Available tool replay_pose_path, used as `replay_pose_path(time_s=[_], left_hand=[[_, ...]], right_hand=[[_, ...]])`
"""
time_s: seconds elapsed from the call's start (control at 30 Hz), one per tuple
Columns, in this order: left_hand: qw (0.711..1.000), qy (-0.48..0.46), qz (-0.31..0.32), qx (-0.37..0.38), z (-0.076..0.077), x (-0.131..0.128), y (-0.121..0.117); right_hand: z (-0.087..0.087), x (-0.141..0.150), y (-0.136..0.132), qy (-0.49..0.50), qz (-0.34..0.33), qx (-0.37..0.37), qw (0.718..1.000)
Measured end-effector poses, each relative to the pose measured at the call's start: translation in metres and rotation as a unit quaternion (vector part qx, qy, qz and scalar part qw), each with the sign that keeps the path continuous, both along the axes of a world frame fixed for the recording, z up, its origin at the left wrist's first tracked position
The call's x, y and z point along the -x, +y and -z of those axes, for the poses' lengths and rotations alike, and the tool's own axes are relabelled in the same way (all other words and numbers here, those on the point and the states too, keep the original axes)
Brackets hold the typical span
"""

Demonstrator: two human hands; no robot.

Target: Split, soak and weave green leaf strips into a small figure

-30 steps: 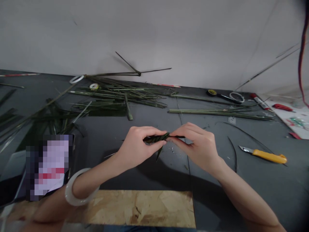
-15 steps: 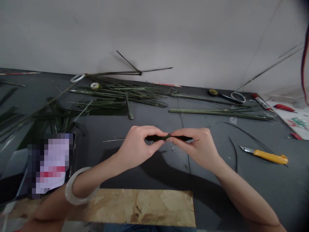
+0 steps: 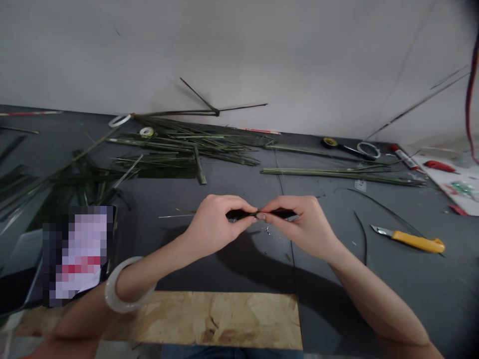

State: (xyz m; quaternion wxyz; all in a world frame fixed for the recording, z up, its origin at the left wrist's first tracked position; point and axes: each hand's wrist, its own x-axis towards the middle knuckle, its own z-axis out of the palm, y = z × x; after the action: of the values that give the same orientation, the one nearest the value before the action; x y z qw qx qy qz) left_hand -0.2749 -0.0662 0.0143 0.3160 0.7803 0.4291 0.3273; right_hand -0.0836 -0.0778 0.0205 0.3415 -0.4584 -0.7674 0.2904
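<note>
A short dark green palm-leaf strip (image 3: 283,213) is pinched between both hands, above the middle of the dark grey table. My left hand (image 3: 219,222) is closed, thumb and forefinger squeezing the strip from its left side. From the right, my right hand (image 3: 305,222) pinches the same piece, its fingertips pressed right up against those of the left. The strip's centre is hidden by the fingertips, and its ends run back into the shade of each palm. Tiny clear scraps (image 3: 268,231) lie on the tabletop below.
Cut leaf strips (image 3: 179,149) are heaped behind my hands, with a long bundle of green stalks (image 3: 337,174) to their right. A yellow utility knife (image 3: 417,241), blade out, lies at right. A phone (image 3: 80,254) stands at left. A wooden board (image 3: 220,319) edges the front.
My right hand has shifted slightly left, and its fingertips now meet the left hand's more closely over the strip. The left hand is nearly still.
</note>
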Motion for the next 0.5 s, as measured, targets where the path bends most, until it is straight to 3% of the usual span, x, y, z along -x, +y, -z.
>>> replay_pose_path(time_s=[0.1, 0.2, 0.33, 0.5], left_hand=[[1.0, -0.01, -0.025, 0.006, 0.0, 0.002, 0.007], [0.998, -0.03, -0.059, 0.01, -0.003, 0.004, 0.012], [0.993, -0.071, -0.092, 0.03, -0.004, 0.005, 0.014], [0.986, -0.106, -0.113, 0.061, -0.003, 0.006, 0.016]], right_hand=[[0.002, -0.003, 0.002, -0.016, -0.016, -0.066, 0.998], [0.003, -0.009, 0.006, -0.051, -0.003, -0.198, 0.979], [0.002, -0.02, 0.015, -0.12, 0.029, -0.386, 0.914], [0.002, -0.035, 0.025, -0.179, 0.039, -0.489, 0.853]])
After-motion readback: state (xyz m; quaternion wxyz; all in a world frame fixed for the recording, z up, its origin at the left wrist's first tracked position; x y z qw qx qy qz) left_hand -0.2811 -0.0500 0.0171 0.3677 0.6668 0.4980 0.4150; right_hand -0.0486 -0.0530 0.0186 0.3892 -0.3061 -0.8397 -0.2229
